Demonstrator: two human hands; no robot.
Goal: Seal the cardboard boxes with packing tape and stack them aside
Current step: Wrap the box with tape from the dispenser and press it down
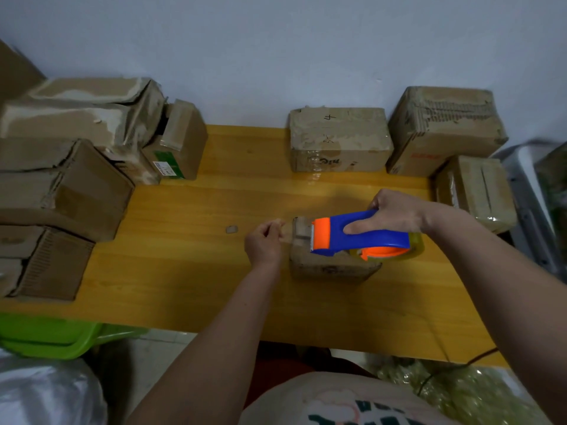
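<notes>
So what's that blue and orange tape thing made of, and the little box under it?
The tape dispenser looks like hard plastic: smooth, bright, slightly shiny blue and orange. The small box looks like plain brown cardboard, dull and scuffed. The table seems wood or wood-look laminate; grain lines show.

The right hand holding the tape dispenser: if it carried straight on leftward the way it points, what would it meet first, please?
Most likely the left hand, which pinches the tape end just beyond the tape dispenser held by the right hand; depth is uncertain.

A yellow wooden table (214, 289) carries cardboard boxes (340, 139) and a small scrap (231, 229).
</notes>
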